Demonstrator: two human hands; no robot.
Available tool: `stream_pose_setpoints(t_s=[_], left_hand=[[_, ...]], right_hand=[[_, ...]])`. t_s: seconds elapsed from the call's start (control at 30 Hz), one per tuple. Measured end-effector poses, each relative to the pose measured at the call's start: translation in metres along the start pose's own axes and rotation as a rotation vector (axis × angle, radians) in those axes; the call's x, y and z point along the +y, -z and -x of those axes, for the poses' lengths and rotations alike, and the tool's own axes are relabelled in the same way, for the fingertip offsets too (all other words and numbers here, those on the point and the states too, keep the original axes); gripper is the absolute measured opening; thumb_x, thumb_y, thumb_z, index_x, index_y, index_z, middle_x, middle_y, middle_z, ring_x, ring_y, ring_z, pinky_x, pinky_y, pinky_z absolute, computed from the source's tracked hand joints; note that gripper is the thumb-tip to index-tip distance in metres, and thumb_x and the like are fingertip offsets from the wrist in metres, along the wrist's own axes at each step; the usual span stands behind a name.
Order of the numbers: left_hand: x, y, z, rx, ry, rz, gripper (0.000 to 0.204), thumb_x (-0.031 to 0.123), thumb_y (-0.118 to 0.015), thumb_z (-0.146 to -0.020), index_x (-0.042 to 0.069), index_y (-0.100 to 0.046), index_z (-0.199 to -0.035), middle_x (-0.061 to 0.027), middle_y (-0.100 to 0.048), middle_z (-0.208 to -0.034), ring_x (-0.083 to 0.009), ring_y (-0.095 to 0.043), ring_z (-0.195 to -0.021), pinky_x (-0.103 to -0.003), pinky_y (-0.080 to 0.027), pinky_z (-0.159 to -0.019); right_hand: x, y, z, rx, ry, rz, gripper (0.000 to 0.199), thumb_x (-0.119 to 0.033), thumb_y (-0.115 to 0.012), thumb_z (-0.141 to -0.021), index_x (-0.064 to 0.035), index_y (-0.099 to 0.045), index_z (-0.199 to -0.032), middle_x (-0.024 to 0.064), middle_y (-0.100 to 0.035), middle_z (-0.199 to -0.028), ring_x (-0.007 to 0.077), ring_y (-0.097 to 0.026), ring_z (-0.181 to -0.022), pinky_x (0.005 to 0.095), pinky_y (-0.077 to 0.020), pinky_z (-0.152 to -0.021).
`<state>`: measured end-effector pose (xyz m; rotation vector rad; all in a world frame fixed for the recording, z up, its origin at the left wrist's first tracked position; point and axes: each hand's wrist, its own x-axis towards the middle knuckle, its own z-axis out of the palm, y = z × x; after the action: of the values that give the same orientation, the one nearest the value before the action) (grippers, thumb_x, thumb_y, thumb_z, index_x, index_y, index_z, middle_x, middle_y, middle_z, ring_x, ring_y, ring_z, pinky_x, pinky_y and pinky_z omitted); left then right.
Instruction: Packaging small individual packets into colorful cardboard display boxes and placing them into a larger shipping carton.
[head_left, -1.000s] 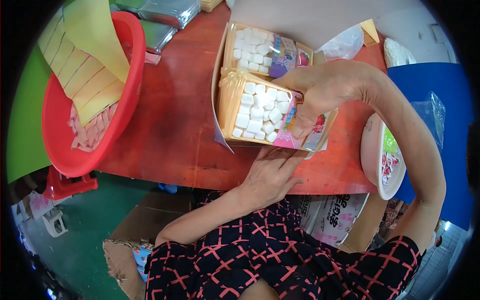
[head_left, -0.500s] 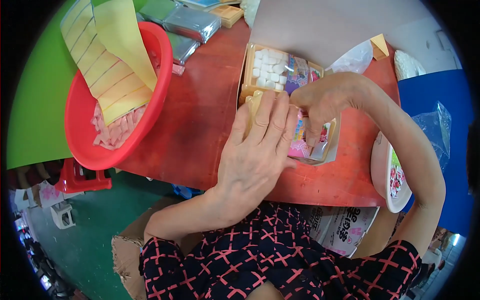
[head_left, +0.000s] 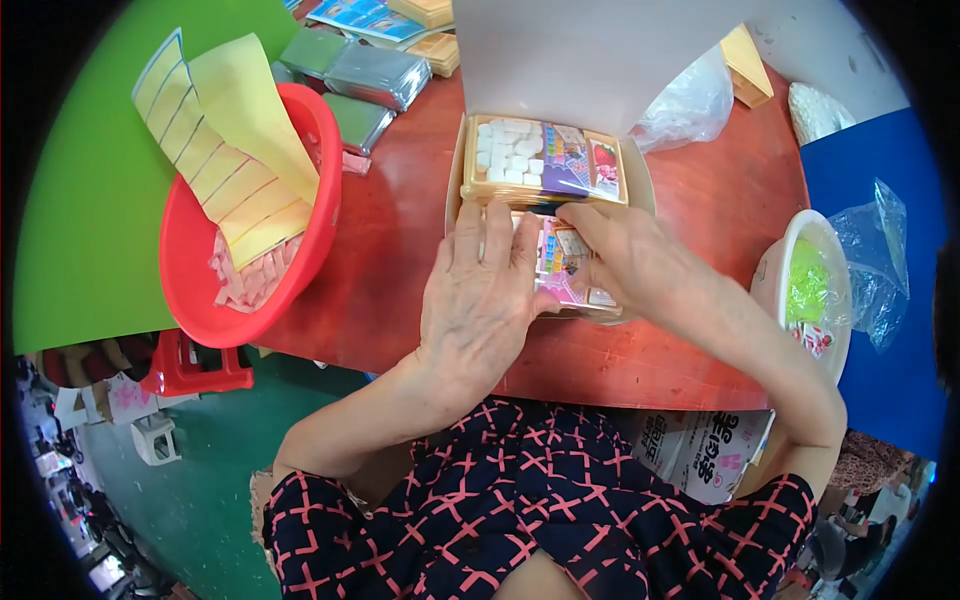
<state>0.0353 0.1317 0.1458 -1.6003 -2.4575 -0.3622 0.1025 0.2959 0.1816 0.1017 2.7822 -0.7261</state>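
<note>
A shallow tan tray (head_left: 470, 165) with two compartments lies on the red table (head_left: 390, 260). Its far compartment holds white cubes (head_left: 508, 155) and a colourful printed card (head_left: 580, 160). My left hand (head_left: 480, 290) lies flat, palm down, over the near compartment and covers its white cubes. My right hand (head_left: 625, 255) presses its fingertips on a second colourful card (head_left: 565, 265) that lies in the near compartment beside my left hand.
A red basin (head_left: 195, 285) with pink pieces and yellow paper sheets stands at the left. Silver foil packets (head_left: 375, 75) lie behind it. A white bowl (head_left: 790, 265) with green items sits at the right, a clear plastic bag (head_left: 690, 100) behind the tray.
My left hand rose from the table's front edge and came down flat on the near compartment. My right hand has stayed on the card, now pressed lower into the tray.
</note>
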Motion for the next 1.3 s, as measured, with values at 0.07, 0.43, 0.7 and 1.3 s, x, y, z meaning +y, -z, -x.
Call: stream_pose_setpoints(t_s=[0.07,0.43,0.7,1.3], left_hand=[[0.003,0.002,-0.003,-0.034,-0.006,-0.033,0.067,0.04,-0.065,-0.068,-0.006,-0.048,-0.113,-0.0144,-0.048,-0.101,-0.0275,-0.047,-0.097,-0.037,-0.04,-0.081],[0.002,-0.003,-0.004,0.029,-0.06,-0.018,0.061,0.024,-0.073,-0.058,-0.003,-0.05,-0.108,-0.0123,-0.048,-0.097,-0.0258,-0.049,-0.089,-0.033,-0.044,-0.076],[-0.008,0.011,0.002,-0.012,-0.114,0.103,0.063,0.006,-0.075,-0.05,0.002,-0.052,-0.108,-0.0133,-0.048,-0.103,-0.0296,-0.049,-0.095,-0.035,-0.045,-0.08],[-0.03,0.025,-0.012,-0.034,-0.134,-0.028,0.084,0.044,-0.057,-0.071,-0.004,-0.025,-0.132,-0.0228,-0.025,-0.139,-0.037,-0.022,-0.129,-0.045,-0.023,-0.104]], right_hand=[[0.001,-0.012,0.011,0.248,0.096,0.114,0.044,-0.006,-0.066,-0.065,0.0041,-0.051,-0.105,0.0209,-0.057,-0.098,0.0329,-0.056,-0.093,0.04,-0.0477,-0.076],[-0.007,-0.042,0.036,0.466,0.2,0.383,0.031,-0.002,-0.057,-0.066,0.0022,-0.053,-0.097,0.0139,-0.051,-0.095,0.0273,-0.052,-0.088,0.0325,-0.0496,-0.068],[0.001,-0.042,0.035,0.631,0.243,0.182,0.024,0.0,-0.059,-0.064,0.0002,-0.05,-0.087,0.0138,-0.051,-0.095,0.0273,-0.052,-0.084,0.0343,-0.048,-0.068],[-0.005,-0.026,0.044,0.504,0.143,0.122,0.074,-0.008,-0.077,-0.046,-0.0002,-0.046,-0.112,0.0187,-0.041,-0.123,0.0354,-0.045,-0.105,0.0408,-0.0426,-0.087]])
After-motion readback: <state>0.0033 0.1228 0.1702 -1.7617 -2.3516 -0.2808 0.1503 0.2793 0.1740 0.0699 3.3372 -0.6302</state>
